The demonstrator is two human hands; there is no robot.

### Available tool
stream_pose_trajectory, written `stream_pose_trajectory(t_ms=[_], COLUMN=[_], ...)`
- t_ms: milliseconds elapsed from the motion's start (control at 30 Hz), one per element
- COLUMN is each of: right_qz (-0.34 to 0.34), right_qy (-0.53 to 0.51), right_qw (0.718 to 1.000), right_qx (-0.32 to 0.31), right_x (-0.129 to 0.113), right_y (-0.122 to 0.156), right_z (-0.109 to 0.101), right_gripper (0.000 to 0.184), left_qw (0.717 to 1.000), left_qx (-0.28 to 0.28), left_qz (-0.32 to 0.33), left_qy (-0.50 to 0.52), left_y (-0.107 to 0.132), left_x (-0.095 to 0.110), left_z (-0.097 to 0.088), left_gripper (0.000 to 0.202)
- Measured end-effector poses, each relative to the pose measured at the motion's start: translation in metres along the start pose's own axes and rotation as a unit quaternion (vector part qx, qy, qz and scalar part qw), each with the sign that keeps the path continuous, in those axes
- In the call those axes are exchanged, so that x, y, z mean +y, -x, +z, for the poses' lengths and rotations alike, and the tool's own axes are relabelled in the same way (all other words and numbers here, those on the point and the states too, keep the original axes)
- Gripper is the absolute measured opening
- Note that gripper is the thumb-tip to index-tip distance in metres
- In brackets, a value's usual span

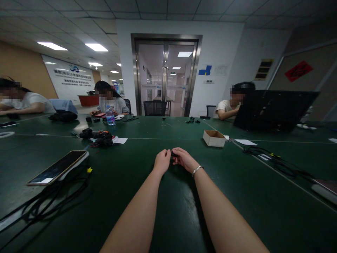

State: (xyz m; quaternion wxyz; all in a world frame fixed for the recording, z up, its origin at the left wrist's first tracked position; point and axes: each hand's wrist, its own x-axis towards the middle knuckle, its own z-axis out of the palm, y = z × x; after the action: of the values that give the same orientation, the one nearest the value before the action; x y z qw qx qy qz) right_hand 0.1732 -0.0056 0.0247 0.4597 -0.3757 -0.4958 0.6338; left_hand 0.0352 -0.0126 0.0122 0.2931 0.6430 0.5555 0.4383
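Observation:
Above the green table (168, 207), my two hands meet in the middle of the view. My right hand (184, 160), with a silver bracelet at the wrist, is closed in a pinch on a small black object (173, 154). What kind of object it is cannot be made out at this size. Close beside it, my left hand (162, 161) has its fingers curled and pressed together. Its fingertips face the black object, and whatever they may hold is hidden.
An open cardboard box (214, 139) stands beyond my right hand. To the left lie a phone (59, 168), black cables (56, 196) and a dark cluster of parts (102, 138). More cables (276, 161) lie right. A bottle (110, 116) and a monitor (273, 109) stand farther back, near seated people.

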Motion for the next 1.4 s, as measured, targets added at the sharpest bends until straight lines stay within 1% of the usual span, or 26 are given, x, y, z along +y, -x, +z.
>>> stream_pose_trajectory(t_ms=[233, 433, 700, 867, 1000, 1133, 1400], right_qz=[-0.003, -0.005, -0.023, -0.016, -0.012, -0.011, -0.016], right_qy=[-0.009, -0.010, -0.006, -0.003, -0.004, -0.012, -0.023], right_qw=[1.000, 1.000, 1.000, 1.000, 1.000, 1.000, 1.000], right_qx=[-0.009, -0.011, -0.020, -0.004, 0.007, 0.013, 0.002], right_x=[-0.0007, -0.0009, -0.0012, -0.0015, 0.0000, 0.0020, 0.0020], right_y=[0.0025, 0.0029, 0.0047, 0.0033, 0.0003, -0.0013, 0.0006], right_z=[-0.0012, -0.0026, -0.0029, -0.0007, 0.0006, -0.0001, -0.0034], right_gripper=[0.013, 0.020, 0.025, 0.023, 0.018, 0.019, 0.017], left_qw=[1.000, 1.000, 1.000, 1.000, 1.000, 1.000, 1.000], left_qx=[0.003, 0.003, 0.003, 0.008, 0.009, 0.010, 0.008], left_qz=[-0.009, -0.009, -0.019, -0.019, -0.020, -0.013, -0.009], left_qy=[0.003, 0.005, 0.005, 0.013, 0.017, -0.004, -0.009], left_y=[-0.0007, 0.0011, -0.0020, -0.0018, -0.0018, -0.0023, -0.0024], left_x=[-0.0008, 0.0019, -0.0015, -0.0025, -0.0028, -0.0027, -0.0033], left_z=[0.0007, -0.0010, 0.0006, 0.0009, 0.0016, 0.0019, 0.0011], left_gripper=[0.033, 0.034, 0.036, 0.036, 0.037, 0.037, 0.037])
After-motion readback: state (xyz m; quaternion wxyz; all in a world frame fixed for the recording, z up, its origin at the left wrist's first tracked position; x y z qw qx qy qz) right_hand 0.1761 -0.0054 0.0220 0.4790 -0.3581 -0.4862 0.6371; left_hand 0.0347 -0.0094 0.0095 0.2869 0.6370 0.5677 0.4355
